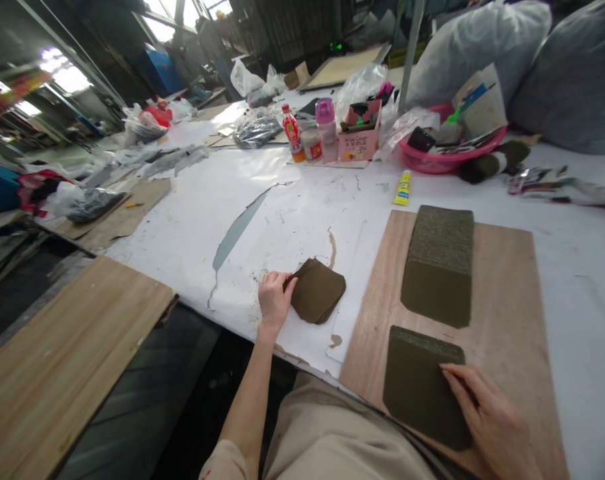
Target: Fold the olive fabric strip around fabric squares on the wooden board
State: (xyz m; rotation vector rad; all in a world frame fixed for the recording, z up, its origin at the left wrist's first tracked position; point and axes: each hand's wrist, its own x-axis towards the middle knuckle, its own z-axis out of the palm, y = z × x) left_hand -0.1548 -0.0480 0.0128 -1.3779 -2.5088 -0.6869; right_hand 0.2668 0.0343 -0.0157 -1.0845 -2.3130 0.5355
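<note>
My left hand [276, 297] pinches the left edge of a small, uneven stack of olive-brown cut pieces [318, 291] on the white-covered table. At the lower right, my right hand [487, 407] rests over the right part of a neater olive stack [422, 383], thumb and forefinger pressed together at its surface; whether a piece is between them is too small to tell. Just behind lies a larger olive stack [438, 267], fanned out towards the back. Both of these stacks lie on a light plywood board [507, 287].
A yellow tube [403, 188] lies behind the board. Farther back stand a red-labelled bottle [293, 133], a pink-lidded bottle [326, 130], a pink box [358, 143] and a pink basin [432, 160]. Another wooden board [77, 360] is at the left, across a dark gap.
</note>
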